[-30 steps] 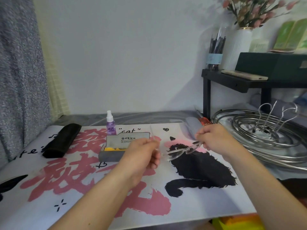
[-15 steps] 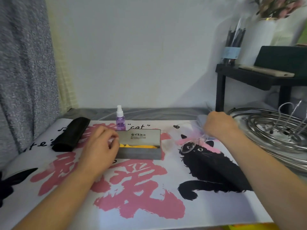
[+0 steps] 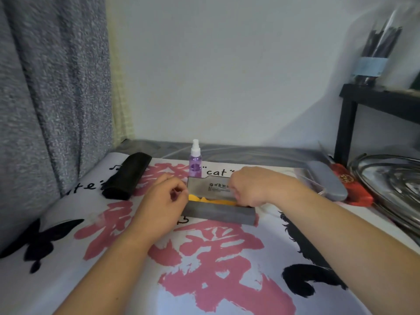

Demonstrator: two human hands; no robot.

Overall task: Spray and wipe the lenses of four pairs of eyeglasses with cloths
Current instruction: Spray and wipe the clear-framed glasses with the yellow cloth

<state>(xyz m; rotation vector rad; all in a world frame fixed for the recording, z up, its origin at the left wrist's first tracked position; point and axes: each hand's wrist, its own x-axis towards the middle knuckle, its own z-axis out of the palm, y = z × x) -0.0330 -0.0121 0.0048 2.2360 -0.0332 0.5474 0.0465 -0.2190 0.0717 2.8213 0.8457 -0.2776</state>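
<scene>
Two hands [image 3: 163, 198] [image 3: 252, 187], one open case [image 3: 218, 211], perhaps gripped

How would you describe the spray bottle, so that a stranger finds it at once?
Look along the far edge of the printed desk mat, behind the open grey case. The spray bottle stands upright there: small, clear purple, with a white nozzle, the only upright thing on the mat.

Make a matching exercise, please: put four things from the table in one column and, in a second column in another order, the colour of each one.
Things:
1. spray bottle
2. cloth inside the open case
3. soft pouch at the left
4. flat packet at the right

Colours:
A. black
B. red
C. purple
D. yellow

Pairs: 1-C, 2-D, 3-A, 4-B
</scene>
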